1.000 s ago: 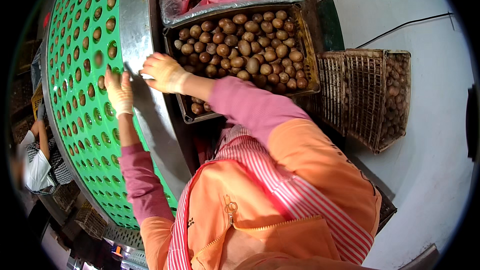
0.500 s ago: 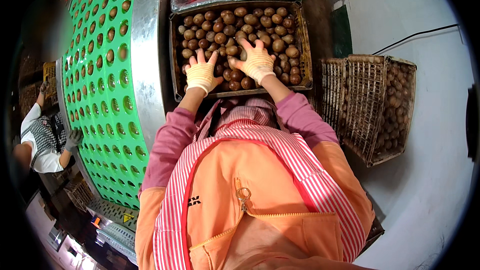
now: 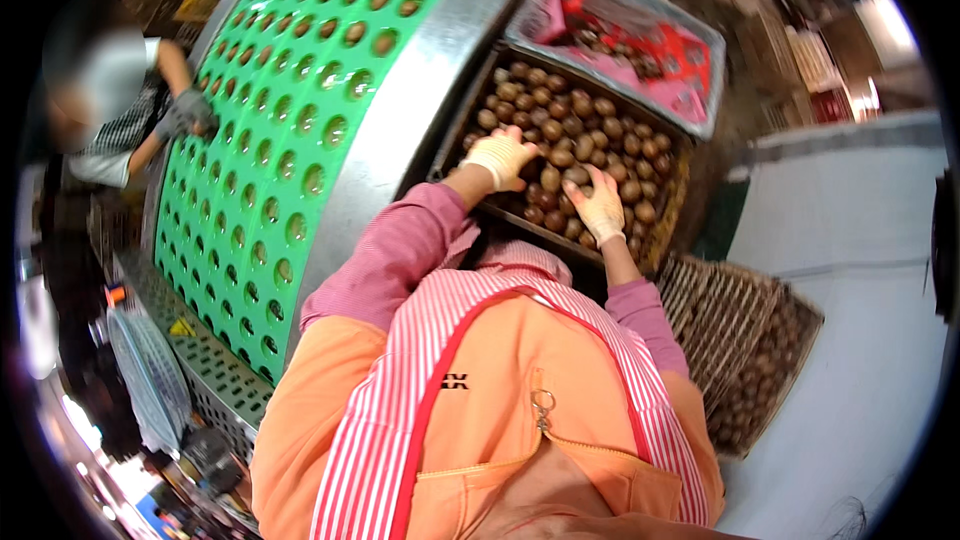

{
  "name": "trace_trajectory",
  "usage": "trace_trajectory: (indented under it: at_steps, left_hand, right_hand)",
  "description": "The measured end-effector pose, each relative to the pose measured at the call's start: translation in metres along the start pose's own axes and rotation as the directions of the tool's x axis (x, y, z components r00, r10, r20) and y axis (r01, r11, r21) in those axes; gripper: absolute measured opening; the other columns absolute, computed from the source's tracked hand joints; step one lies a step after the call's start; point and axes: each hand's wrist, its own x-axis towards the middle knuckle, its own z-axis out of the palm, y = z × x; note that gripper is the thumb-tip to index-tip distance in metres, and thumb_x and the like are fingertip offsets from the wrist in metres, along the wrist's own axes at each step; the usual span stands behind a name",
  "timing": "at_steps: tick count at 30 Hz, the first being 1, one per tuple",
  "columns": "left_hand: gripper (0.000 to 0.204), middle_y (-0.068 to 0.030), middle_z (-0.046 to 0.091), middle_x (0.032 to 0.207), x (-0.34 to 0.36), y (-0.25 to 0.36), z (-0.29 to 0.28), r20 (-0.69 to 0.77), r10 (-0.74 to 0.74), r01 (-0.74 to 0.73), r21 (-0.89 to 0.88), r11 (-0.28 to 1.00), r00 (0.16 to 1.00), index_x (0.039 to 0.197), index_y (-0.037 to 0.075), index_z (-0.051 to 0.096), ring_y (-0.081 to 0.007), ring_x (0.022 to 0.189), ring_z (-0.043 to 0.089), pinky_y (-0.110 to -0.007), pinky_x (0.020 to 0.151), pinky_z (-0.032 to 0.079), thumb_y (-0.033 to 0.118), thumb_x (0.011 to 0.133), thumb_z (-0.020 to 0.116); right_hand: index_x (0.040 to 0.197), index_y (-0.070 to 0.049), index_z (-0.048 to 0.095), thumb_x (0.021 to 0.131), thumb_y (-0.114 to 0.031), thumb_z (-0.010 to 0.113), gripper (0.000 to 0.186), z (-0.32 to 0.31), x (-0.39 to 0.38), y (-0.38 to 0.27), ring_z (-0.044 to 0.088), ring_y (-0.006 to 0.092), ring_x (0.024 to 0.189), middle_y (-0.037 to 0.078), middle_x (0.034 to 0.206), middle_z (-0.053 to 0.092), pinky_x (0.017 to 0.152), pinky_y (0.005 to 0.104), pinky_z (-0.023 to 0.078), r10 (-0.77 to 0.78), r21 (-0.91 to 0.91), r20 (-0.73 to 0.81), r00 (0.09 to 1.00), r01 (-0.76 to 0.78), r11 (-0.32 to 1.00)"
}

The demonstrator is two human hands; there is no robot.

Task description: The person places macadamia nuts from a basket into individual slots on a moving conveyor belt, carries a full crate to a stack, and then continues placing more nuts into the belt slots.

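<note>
A dark crate (image 3: 672, 210) holds several brown egg-shaped items. My left hand (image 3: 497, 158) is in its left part, fingers curled down among the items; what they hold is hidden. Right of it, my right hand (image 3: 600, 202) has thumb and fingers round a brown egg-shaped item (image 3: 576, 177). Beside the crate, on the left, runs a steel edge (image 3: 372, 175) along a green panel (image 3: 250, 240) of round cups, some holding similar brown items.
A plastic-lined crate (image 3: 705, 90) with red and pink lining sits beyond. Wire crates (image 3: 715, 325) of brown items stand at lower right, by a pale surface (image 3: 840, 220). Across the panel, a co-worker (image 3: 115, 145) reaches a gloved hand (image 3: 185, 115) onto it.
My hands moved from the panel and its steel edge into the crate, and the right has closed round an item. The view has turned, and the co-worker now leans over the panel.
</note>
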Motion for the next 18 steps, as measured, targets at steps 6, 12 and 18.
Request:
trace_trajectory:
  at_steps: [6,12,18]
  left_hand:
    - [0.080,-0.0248,0.042,0.139,0.004,0.004,-0.022,0.271,-0.134,0.162,-0.086,0.983,0.953,0.142,0.027,0.047,-0.0375,0.113,0.059,-0.044,0.089,0.053,0.033,0.069,0.079]
    - [0.086,-0.0245,0.043,0.138,-0.007,-0.018,-0.010,0.108,-0.019,0.050,-0.294,0.955,0.994,0.141,0.018,0.045,-0.0404,0.112,0.058,-0.044,0.091,0.051,0.036,0.065,0.082]
    - [0.078,-0.0217,0.055,0.116,-0.041,-0.043,0.005,-0.379,-0.123,-0.230,-0.756,0.613,0.917,0.122,-0.001,0.052,-0.0354,0.107,0.057,-0.039,0.093,0.047,0.036,0.061,0.085]
  right_hand:
    - [0.133,-0.018,0.054,0.077,-0.054,0.071,0.070,0.003,0.008,-0.049,0.046,0.0410,0.123,0.020,0.145,0.034,0.100,0.0500,0.043,0.208,0.035,-0.021,0.978,-0.207,0.978]
    - [0.131,-0.005,0.052,0.076,-0.034,0.079,0.068,0.013,0.014,-0.019,0.053,0.0289,0.113,0.016,0.124,0.056,0.095,0.0413,0.044,0.178,0.495,0.023,0.984,-0.165,0.853]
    - [0.135,-0.009,0.050,0.076,-0.018,0.081,0.067,-0.009,0.018,-0.023,0.058,0.0222,0.105,0.007,0.120,0.060,0.078,0.0368,0.048,0.277,0.726,0.250,0.928,-0.369,0.580]
